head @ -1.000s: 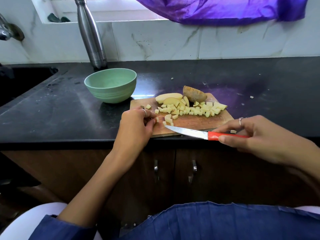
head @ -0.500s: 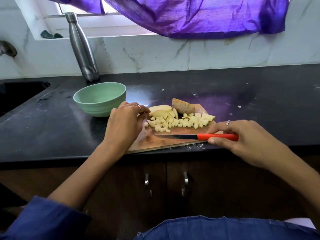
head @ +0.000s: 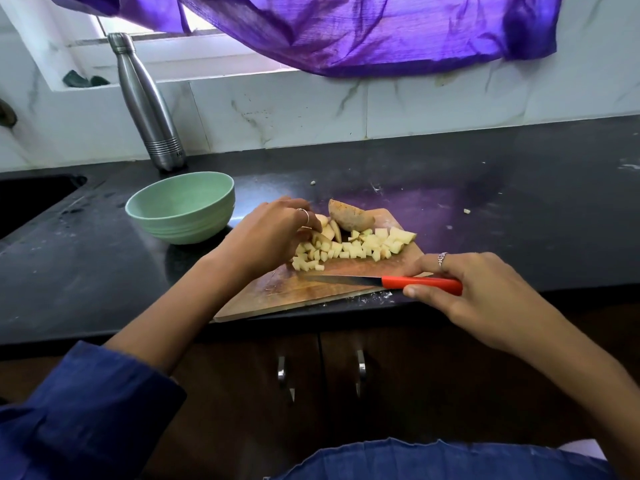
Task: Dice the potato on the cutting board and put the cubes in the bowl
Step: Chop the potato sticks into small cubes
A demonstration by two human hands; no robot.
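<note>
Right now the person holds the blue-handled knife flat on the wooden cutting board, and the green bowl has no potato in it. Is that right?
Not quite. The head view shows the steel-bladed knife has a red handle, not blue. The rest holds: the right hand holds it flat on the wooden cutting board, and the round green bowl shows no potato.

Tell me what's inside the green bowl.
The green bowl shows only bare inner wall; no cubes visible. Its near rim hides the bottom. The potato cubes lie on the cutting board.

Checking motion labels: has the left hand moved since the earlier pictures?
Yes. The left hand went from the board's near edge to its far side, toward the bowl.
</note>
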